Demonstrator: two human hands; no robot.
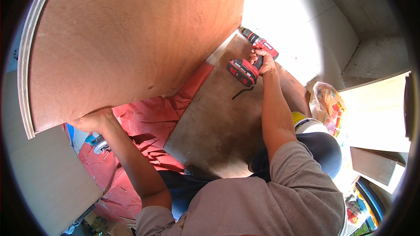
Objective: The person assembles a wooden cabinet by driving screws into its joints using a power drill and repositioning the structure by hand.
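Head view: The right hand [263, 61] is closed around the handle of a red-and-black cordless drill [265, 47], located right of top center in the frame. The drill points toward the upper left, its tip at the right edge of a large plywood panel [131, 39]; contact cannot be confirmed. The panel fills the upper left. The left hand [94, 121] is at the panel's lower edge; its fingers are hidden, so their grip cannot be determined.

A brown board [214, 118] lies at center, beside a red sheet [146, 120].

Containers: a translucent plastic bag [323, 98], right of center, shows red, yellow and green colouring; whether this is print or contents cannot be determined. A white-and-yellow bucket [311, 126] is just below it, partly covered by the person's knee [323, 150]; its contents cannot be identified.
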